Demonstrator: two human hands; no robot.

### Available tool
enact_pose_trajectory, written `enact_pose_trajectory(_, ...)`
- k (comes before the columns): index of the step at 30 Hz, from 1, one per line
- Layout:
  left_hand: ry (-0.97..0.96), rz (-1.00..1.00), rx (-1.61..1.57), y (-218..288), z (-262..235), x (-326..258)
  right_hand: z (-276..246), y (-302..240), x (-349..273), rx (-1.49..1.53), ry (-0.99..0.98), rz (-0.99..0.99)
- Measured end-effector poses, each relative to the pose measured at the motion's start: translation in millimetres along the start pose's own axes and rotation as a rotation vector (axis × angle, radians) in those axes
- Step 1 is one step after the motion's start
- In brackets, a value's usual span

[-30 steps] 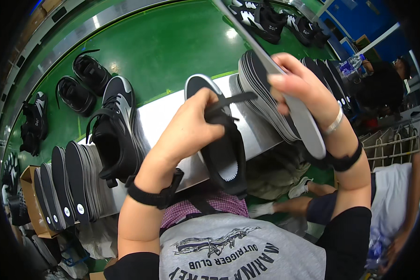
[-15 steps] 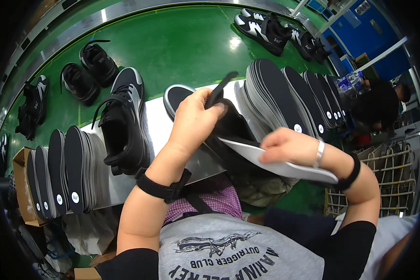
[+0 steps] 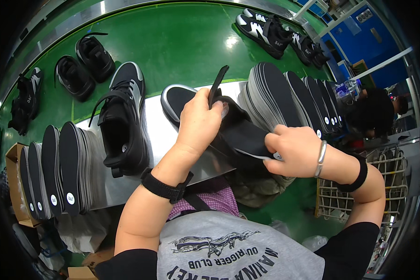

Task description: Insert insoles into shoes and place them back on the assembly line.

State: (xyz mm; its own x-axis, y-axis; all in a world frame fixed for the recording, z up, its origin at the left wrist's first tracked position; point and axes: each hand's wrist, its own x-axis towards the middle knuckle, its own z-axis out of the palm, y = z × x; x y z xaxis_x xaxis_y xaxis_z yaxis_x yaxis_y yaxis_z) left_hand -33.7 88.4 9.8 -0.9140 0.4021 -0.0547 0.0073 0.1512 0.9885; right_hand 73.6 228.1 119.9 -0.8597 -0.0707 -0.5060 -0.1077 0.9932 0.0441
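A black sneaker [image 3: 240, 135] with a grey-white toe [image 3: 172, 100] lies on the metal shelf [image 3: 161, 135] in front of me. My left hand [image 3: 200, 121] grips its upper and holds the tongue [image 3: 218, 84] pulled up. My right hand [image 3: 294, 149] pinches the heel end of a black insole [image 3: 252, 151] with a white underside, and the insole's front end lies inside the shoe opening. A second black sneaker [image 3: 123, 121] with loose laces stands on the shelf to the left.
Stacks of black insoles stand on edge at the right [image 3: 289, 93] and at the left [image 3: 51, 168]. Finished black shoes lie on the green conveyor belt [image 3: 182, 42]. A wire basket [image 3: 387, 186] stands at my right. Another person [image 3: 378, 112] works beyond the right stack.
My right hand took an insole from the right stack, brought it down to the shoe and slid its front end into the opening. My left hand kept the shoe held open by the tongue.
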Motion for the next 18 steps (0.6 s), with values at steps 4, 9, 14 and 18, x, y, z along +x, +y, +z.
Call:
enact_pose_trajectory(4, 0.018, 0.043, -0.062, -3, 5, -1, 16, -12, 32, -0.068, 0.151, -0.120)
enact_pose_trajectory(9, -0.005, 0.009, -0.047, 0, 4, -2, 45, -10, 96, 0.047, -0.228, -0.123)
enact_pose_trajectory(14, 0.000, 0.018, -0.024, 1, 3, -3, 53, 0, 106, 0.012, -0.433, -0.284)
enact_pose_trajectory(18, 0.026, 0.073, -0.014, 3, 3, -4, 52, -19, 102, -0.202, -0.392, -0.115)
